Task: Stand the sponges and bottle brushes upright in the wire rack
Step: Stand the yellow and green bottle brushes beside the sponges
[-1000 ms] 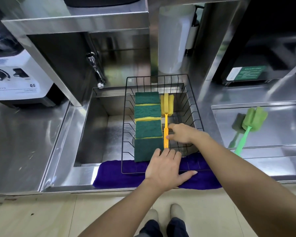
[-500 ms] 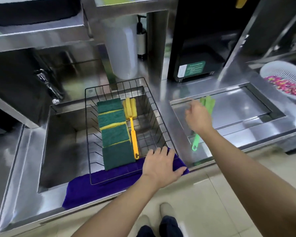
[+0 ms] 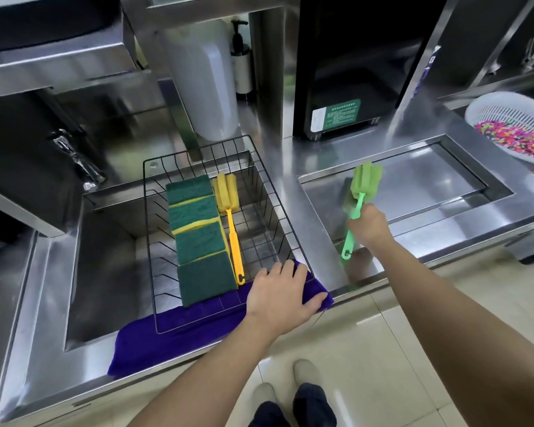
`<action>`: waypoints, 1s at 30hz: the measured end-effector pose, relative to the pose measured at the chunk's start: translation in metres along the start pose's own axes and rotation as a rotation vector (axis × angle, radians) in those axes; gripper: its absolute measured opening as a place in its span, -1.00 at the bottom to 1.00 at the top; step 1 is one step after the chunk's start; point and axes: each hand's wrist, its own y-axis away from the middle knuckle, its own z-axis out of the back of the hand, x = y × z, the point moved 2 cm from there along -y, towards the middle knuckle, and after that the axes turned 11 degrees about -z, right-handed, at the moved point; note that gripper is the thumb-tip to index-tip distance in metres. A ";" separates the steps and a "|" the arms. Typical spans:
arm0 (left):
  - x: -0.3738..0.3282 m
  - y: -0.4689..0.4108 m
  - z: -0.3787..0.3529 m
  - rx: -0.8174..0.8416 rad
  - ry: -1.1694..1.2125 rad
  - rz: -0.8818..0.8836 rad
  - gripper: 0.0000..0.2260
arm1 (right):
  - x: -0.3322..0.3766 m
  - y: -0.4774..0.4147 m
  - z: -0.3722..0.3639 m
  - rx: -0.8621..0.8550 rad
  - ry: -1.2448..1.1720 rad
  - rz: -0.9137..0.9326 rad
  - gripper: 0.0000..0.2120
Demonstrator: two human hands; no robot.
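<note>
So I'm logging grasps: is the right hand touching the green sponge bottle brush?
Touching. The head view shows the right hand closed around the green sponge bottle brush at mid-handle.

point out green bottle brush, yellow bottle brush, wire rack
green bottle brush (image 3: 366,182), head view, on its foam head
yellow bottle brush (image 3: 234,238), head view, on its handle mid-length
wire rack (image 3: 291,227), head view, on its right top rim wire

R hand (image 3: 369,228) left the yellow bottle brush (image 3: 230,221) in the wire rack (image 3: 285,208), crossed to the tray on the right & now grips the green bottle brush (image 3: 359,198) mid-handle. Brush's sponge head is raised, tilted up vs. lying flat before.
</note>
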 end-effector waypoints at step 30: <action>0.044 0.025 -0.004 -0.060 -0.010 0.046 -0.43 | 0.109 0.079 -0.114 0.112 0.683 0.573 -0.36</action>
